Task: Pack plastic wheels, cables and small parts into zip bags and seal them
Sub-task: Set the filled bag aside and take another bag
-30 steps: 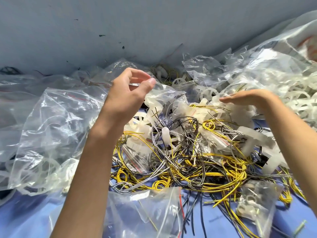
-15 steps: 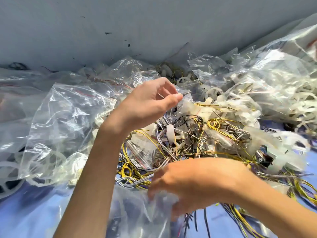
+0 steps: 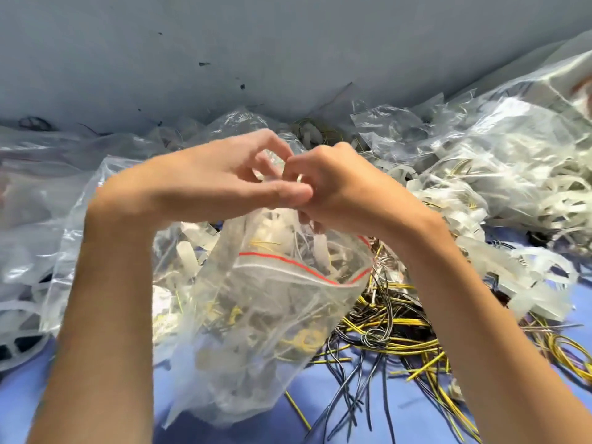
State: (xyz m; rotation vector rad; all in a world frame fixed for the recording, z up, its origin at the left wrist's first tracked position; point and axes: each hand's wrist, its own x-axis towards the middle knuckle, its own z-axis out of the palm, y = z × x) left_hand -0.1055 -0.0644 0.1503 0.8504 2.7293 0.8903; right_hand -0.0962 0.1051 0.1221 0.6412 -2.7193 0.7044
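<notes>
zip bag [image 3: 275, 315] — clear, red-striped mouth gaping, hanging | hands: left hand [image 3: 221, 184], right hand [image 3: 349, 193] both pinch its top edge

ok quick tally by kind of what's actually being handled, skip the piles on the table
hands: 2, the left hand and the right hand, meeting at the bag's top edge
zip bag with a red strip, held up: 1
total: 3
The loose cables, white plastic wheels and other bags are too tangled to count.
</notes>
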